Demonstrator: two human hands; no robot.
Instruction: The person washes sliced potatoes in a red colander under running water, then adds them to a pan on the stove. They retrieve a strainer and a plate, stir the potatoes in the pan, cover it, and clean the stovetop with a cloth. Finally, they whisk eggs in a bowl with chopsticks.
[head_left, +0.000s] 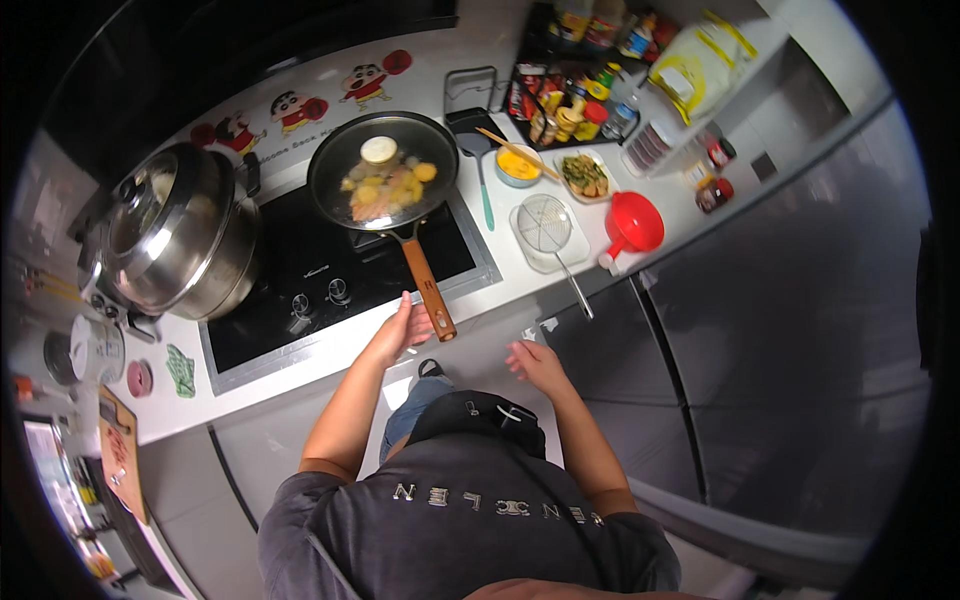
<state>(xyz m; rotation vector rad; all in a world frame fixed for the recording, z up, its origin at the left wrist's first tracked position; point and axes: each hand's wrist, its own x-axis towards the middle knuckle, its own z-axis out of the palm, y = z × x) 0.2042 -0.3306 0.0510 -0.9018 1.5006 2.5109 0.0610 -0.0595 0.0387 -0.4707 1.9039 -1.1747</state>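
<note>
A frying pan (334, 210) under a glass lid (352, 142) with a pale round knob (379, 150) sits on the black glass cooktop (277, 277). Yellow and pinkish pieces of food (386, 191) show through the lid. The pan's brown wooden handle (427, 289) points towards me, past the counter's front edge. My left hand (403, 330) is just left of the handle's end, thumb raised and fingers reaching towards it; whether they touch it is unclear. Empty and loosely curled, my right hand (536, 365) hangs before the counter, below a wire skimmer (545, 223).
A large lidded steel steamer pot (180, 232) stands on the left. Right of the pan lie a spatula (484, 176), a bowl of yellow liquid (517, 166) with chopsticks, a dish of food (585, 178) and a red ladle (634, 222). A dark refrigerator (795, 322) is at right.
</note>
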